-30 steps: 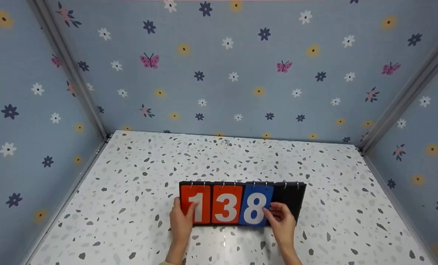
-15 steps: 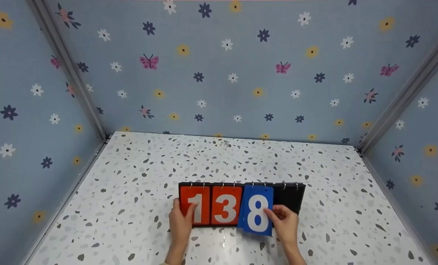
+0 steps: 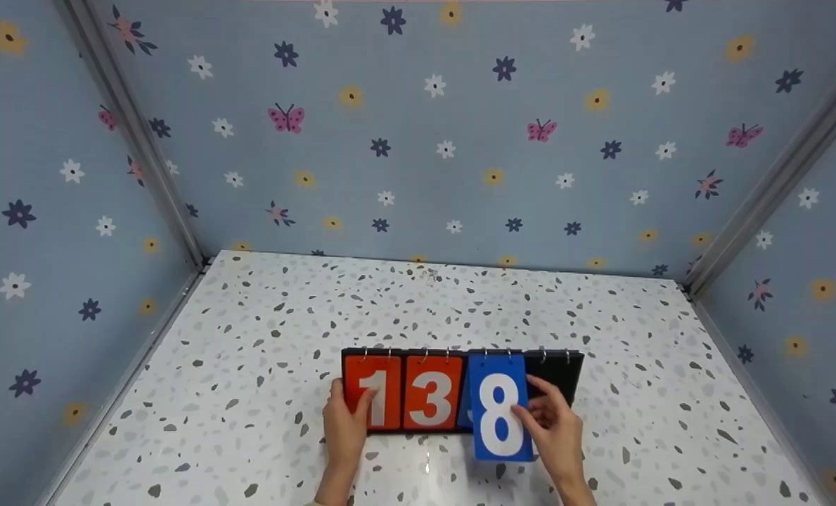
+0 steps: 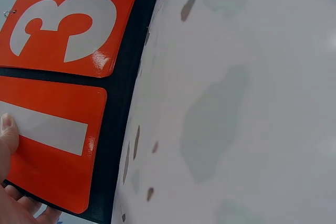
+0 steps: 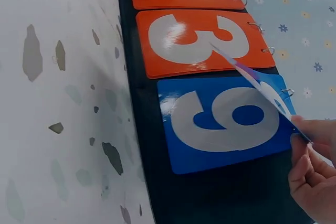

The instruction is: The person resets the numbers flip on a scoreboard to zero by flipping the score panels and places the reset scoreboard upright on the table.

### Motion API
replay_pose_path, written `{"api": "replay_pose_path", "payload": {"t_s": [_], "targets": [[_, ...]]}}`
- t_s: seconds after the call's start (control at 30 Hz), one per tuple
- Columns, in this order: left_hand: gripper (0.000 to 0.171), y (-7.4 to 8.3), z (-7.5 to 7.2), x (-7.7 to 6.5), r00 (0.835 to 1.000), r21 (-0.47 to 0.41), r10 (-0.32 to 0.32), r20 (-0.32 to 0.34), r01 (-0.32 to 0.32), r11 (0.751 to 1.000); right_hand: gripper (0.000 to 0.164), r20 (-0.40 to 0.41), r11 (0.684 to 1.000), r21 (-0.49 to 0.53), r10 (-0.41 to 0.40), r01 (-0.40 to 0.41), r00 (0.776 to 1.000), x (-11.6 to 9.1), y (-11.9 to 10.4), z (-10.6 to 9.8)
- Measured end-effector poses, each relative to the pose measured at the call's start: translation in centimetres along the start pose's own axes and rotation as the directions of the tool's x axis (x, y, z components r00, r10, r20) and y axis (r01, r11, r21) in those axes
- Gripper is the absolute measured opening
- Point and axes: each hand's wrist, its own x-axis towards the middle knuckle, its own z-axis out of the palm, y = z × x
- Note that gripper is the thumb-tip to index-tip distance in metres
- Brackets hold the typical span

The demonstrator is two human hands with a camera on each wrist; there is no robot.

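A black flip scoreboard leans back at the front middle of the table, its cards hung on metal rings. My left hand grips its left end, thumb on the red 1 card and fingers behind. Beside that hangs a red 3 card. My right hand pinches the right edge of a blue 8 card, which is swung out from the board. Under it, in the right wrist view, a blue 9 card lies against the board. The right-hand slot shows bare black.
The table is white with grey speckles. Blue flowered panels stand behind and at both sides, joined by grey metal posts.
My right hand has pulled the blue 8 card away from the board, outward and slightly right, uncovering the blue card beneath. My left hand has stayed in place.
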Motion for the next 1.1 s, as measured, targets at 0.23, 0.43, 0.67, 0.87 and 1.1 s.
{"api": "replay_pose_path", "payload": {"t_s": [0.23,0.43,0.67,0.87,1.1], "targets": [[0.035,0.1,0.0,0.1,1.0,0.0,-0.021,0.007,0.021,1.0,0.035,0.155,0.992,0.125,-0.027,0.007,0.988,0.5,-0.1,-1.3],[0.034,0.2,-0.1,0.1,1.0,0.003,-0.015,-0.003,0.015,1.0,0.029,0.336,0.95,0.312,-0.121,0.011,0.934,0.9,-0.3,-2.8],[0.035,0.2,-0.1,0.1,1.0,0.004,-0.01,-0.009,0.01,1.0,0.026,0.371,0.906,0.407,-0.281,0.117,0.885,1.6,-0.4,-3.6],[0.036,0.1,-0.1,0.0,1.0,-0.002,-0.016,0.0,0.016,1.0,0.024,0.277,0.921,0.348,-0.278,0.174,0.92,2.2,-1.4,-3.5],[0.035,0.0,0.0,0.0,1.0,0.004,0.027,-0.016,-0.027,1.0,0.015,0.043,0.881,0.289,-0.403,0.374,0.914,3.2,-4.2,-3.0]]}}
